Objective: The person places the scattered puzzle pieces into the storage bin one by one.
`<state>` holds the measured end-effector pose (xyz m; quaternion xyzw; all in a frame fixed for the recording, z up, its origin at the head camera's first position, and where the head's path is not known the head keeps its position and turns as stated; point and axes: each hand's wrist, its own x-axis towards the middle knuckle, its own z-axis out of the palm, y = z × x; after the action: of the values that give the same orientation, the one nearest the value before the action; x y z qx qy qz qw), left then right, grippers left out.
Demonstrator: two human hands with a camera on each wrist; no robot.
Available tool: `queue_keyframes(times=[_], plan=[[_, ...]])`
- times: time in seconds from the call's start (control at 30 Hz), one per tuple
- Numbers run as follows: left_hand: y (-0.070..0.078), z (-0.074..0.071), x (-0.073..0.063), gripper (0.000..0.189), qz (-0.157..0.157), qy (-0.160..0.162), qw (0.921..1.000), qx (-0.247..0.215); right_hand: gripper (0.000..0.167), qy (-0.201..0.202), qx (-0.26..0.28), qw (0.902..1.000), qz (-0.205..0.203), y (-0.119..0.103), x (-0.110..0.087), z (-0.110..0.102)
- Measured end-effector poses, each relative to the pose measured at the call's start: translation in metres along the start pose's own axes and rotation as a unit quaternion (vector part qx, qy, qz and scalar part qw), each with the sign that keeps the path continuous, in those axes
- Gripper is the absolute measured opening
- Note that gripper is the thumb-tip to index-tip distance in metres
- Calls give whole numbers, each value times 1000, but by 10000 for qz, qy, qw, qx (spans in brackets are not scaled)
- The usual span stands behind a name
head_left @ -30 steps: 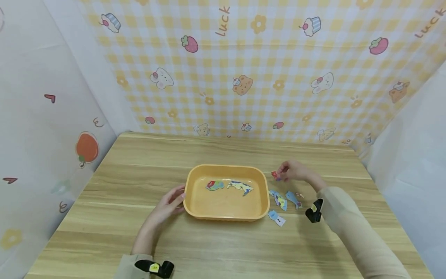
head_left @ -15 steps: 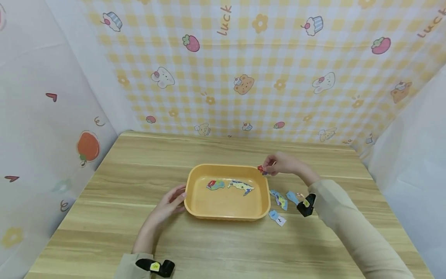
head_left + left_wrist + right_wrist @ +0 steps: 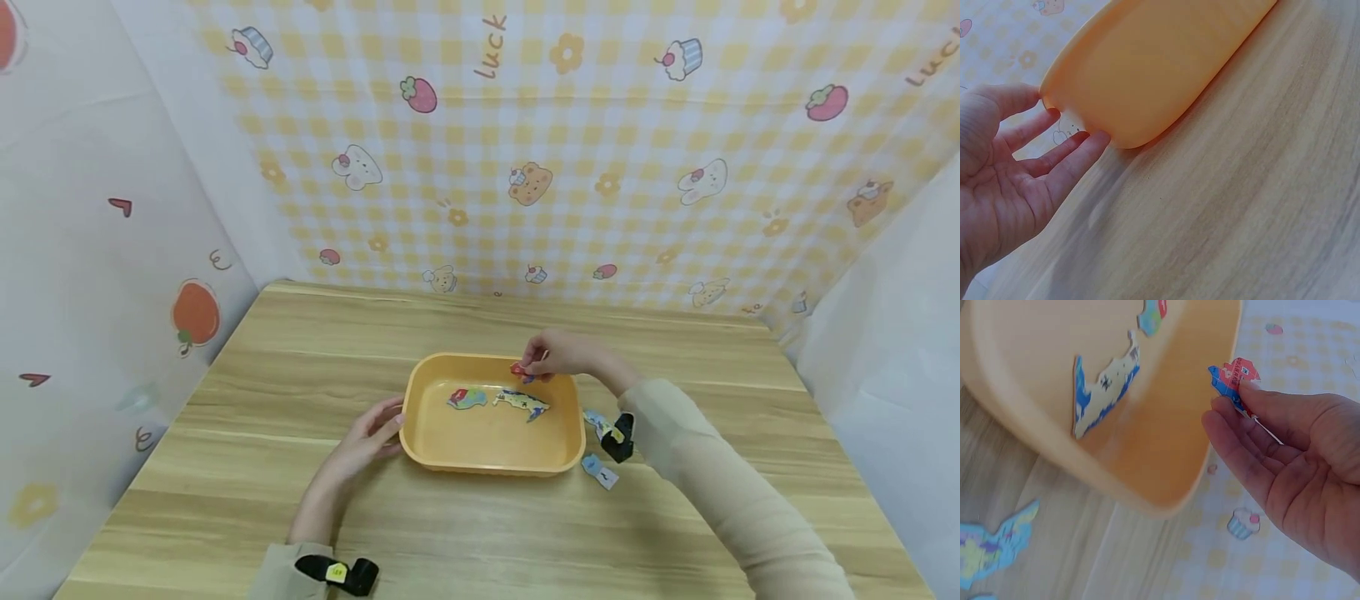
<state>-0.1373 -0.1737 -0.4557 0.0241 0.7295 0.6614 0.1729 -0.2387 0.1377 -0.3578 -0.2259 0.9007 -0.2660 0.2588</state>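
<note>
My right hand [image 3: 562, 353] pinches a small red and blue puzzle piece [image 3: 1230, 376] between thumb and fingers, above the far right part of a yellow plastic tray [image 3: 487, 450]. My left hand [image 3: 375, 431] touches the tray's left end with its fingertips, the fingers mostly straight. In the left wrist view the fingertips [image 3: 1100, 139] lie against the tray's outer wall. Inside the tray are two flat pieces: a cream and blue one [image 3: 522, 402] and a red and green one [image 3: 467, 399].
Right of the tray, a light blue and white piece [image 3: 600, 472] lies on the wooden table [image 3: 480, 533]. A blue and yellow piece [image 3: 991, 547] lies beside it, partly covered by the right wrist camera in the head view. A patterned cloth [image 3: 465, 125] hangs behind the table.
My right hand has carried the red and blue puzzle piece leftward, from the table right of the tray to above the tray. My left hand has stayed at the tray's left end.
</note>
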Motion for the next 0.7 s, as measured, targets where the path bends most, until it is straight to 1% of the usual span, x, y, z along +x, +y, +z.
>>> queue_keyframes(times=[0.1,0.23,0.33,0.57,0.7], plan=[[0,0,0,51,5,-4,10000,-6,10,-131,46,9999,40,-10,9,7],[-1,0,1,50,37,27,10000,55,9,-285,142,9994,-124,-22,20,18],[-2,0,1,51,49,-8,10000,80,9,-394,150,9988,-258,-30,26,24],[-3,-1,1,50,50,-3,10000,7,5,-529,-262,9975,-386,-46,43,39],[-2,0,1,50,96,-36,9999,11,4,-731,-539,9951,-399,-54,52,44]])
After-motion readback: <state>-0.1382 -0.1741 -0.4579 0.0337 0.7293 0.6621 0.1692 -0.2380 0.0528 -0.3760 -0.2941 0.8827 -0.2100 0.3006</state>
